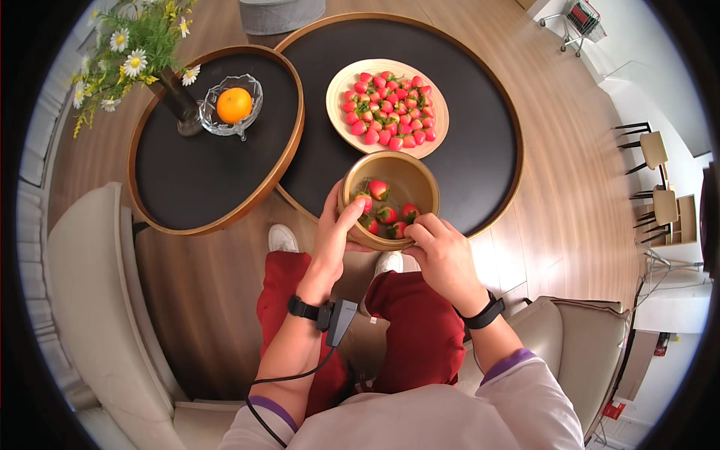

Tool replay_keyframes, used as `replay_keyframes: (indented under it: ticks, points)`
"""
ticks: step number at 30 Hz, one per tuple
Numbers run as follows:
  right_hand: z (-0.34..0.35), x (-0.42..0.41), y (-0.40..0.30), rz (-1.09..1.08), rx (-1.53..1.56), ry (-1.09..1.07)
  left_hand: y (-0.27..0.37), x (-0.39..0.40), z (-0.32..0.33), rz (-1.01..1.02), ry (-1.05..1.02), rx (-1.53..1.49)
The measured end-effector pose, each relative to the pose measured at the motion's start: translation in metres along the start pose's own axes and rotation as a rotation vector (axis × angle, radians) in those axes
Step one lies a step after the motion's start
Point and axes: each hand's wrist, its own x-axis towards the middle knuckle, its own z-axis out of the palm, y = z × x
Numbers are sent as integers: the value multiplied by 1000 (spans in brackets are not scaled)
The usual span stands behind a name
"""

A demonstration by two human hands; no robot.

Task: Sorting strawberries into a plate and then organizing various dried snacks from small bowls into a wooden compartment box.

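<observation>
A brown ceramic bowl is held up in front of me, tilted toward me, with several strawberries inside. My left hand grips its left side, thumb over the rim and fingers underneath. At the near right rim is my right hand, its fingertips pinching the edge; whether they also touch a strawberry is hidden. Just beyond the bowl, a round cream plate piled with red strawberries rests on the large round black table.
A smaller round table overlaps on the left. It carries a glass bowl with an orange and a dark vase of daisies. A light armchair stands at left, a sofa seat at right. A cable runs along my left arm.
</observation>
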Motion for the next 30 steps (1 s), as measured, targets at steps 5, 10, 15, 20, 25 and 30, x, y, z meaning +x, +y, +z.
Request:
replay_keyframes:
  ticks: [5,10,15,20,25,30]
  points:
    - [-14,12,26,-33,110,187,-2,4,8,99,-132,-105]
    - [-51,53,78,26,69,261,-8,10,1,129,-169,50]
    - [-63,129,171,98,-48,376,-10,11,-4,64,-246,54]
    - [-50,205,242,267,-125,378,-19,10,-14,48,-303,140]
    - [-20,247,283,508,-89,352,-19,3,-28,22,-284,252]
    - [3,263,308,591,-121,320,-7,-4,-30,-19,-298,282]
